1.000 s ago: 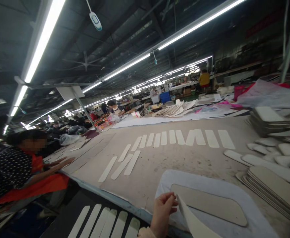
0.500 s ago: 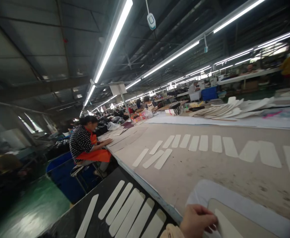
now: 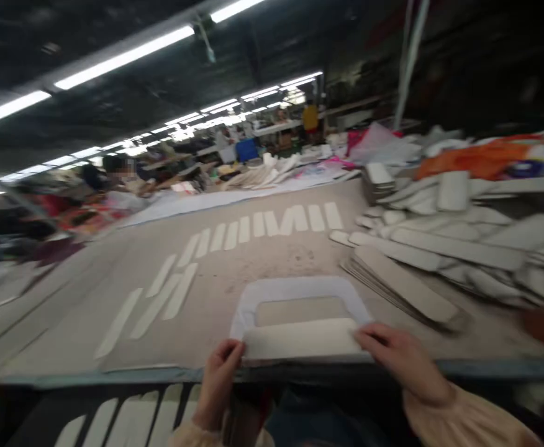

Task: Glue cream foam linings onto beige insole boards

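Note:
A cream oblong strip [image 3: 302, 338] is stretched level between my hands at the table's near edge. My left hand [image 3: 223, 372] pinches its left end, and my right hand [image 3: 400, 357] grips its right end between thumb and fingers. Beneath and behind the strip lies a white rounded-corner sheet [image 3: 295, 287] with a beige middle area [image 3: 300, 310]. Whether the strip touches that beige area, I cannot tell. To the right of the sheet is a stack of long beige strips [image 3: 402, 285].
Several cream strips [image 3: 179, 292] lie spaced out in a curving row on the beige table [image 3: 253, 267]. A big heap of strips [image 3: 467, 242] covers the right side. More strips [image 3: 132, 416] rest on a dark surface below left. An orange cloth [image 3: 481, 158] lies behind the heap.
My view has swung to the right and down. My right hand has come into view on the strip's right end; my left hand still holds the left end.

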`<state>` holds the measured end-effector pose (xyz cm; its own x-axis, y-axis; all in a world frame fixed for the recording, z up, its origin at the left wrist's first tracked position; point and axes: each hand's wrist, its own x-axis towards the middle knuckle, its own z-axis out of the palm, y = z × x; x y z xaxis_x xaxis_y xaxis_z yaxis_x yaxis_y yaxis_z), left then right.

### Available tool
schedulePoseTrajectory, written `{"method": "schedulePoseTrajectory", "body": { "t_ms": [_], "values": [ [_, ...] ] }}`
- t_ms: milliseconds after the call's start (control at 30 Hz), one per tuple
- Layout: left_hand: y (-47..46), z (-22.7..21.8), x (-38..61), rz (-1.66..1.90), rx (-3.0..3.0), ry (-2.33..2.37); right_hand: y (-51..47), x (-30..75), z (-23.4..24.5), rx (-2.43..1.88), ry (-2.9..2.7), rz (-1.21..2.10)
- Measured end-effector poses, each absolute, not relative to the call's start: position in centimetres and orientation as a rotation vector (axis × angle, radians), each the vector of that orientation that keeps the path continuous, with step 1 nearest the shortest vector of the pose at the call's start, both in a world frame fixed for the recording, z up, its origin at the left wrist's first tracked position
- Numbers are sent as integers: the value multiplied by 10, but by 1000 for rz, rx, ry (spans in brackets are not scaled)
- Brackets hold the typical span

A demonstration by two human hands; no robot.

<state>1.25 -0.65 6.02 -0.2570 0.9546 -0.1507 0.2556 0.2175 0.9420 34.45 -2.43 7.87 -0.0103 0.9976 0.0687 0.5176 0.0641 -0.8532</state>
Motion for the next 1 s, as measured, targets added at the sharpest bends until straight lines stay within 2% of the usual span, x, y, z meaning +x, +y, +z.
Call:
{"method": "schedulePoseTrajectory", "body": {
  "t_ms": [100, 567, 1000],
  "values": [
    [7, 59, 1, 942, 1259, 1747, -10, 347, 67, -1664, -1507, 933],
    [91, 49, 15, 460, 1663, 1895, 55, 346, 34, -2127, -1540, 757],
    [93, 42, 22, 342, 1714, 1971, 60, 347, 33, -2193, -1637, 775]
  ]
}}
